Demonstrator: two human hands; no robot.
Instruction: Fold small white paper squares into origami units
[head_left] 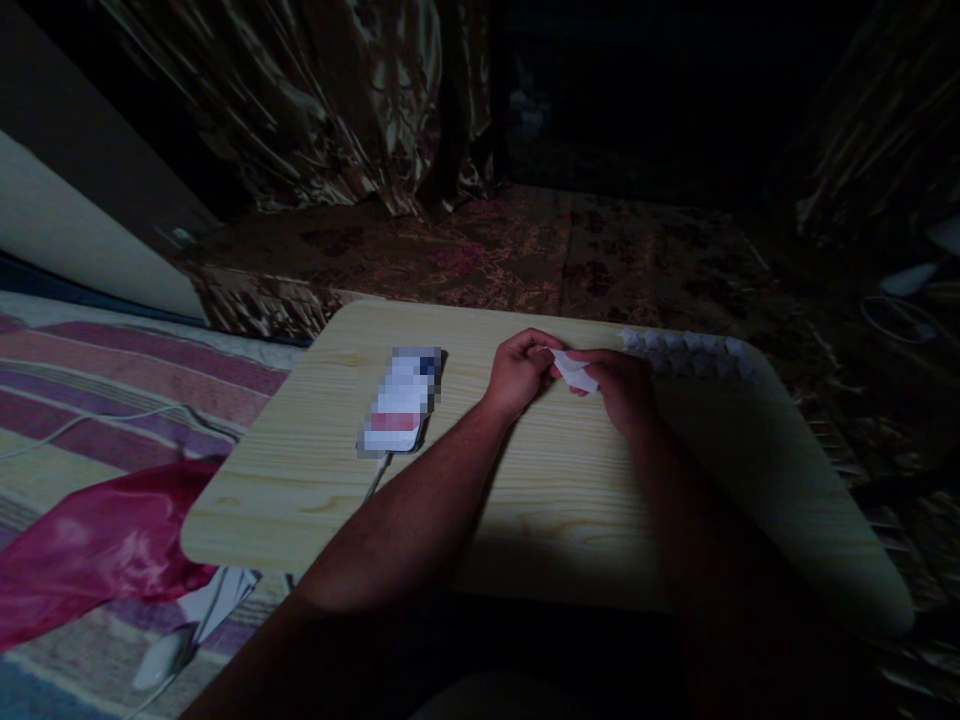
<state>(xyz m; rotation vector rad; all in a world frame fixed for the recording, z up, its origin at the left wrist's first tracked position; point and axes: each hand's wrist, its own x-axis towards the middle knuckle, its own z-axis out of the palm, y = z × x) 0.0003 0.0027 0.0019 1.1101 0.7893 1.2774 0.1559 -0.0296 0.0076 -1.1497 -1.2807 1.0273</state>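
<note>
Between my two hands is a small piece of folded white paper (576, 372), held above the far part of the wooden table (555, 500). My left hand (523, 368) pinches its left edge with closed fingers. On the other side, my right hand (619, 385) grips it with the thumb on top and fingers beneath. Just past my right hand, several small folded white paper pieces (694, 342) stand in rows near the table's far right corner. The shadow there blurs their exact shape.
A phone (397, 400) lies left on the table, its screen lit and pixelated, with a white cable (377, 475) plugged in. Beyond the table's left edge are a striped bedspread (142, 370) and a shiny pink cloth (112, 535). Patterned curtains (375, 90) hang behind.
</note>
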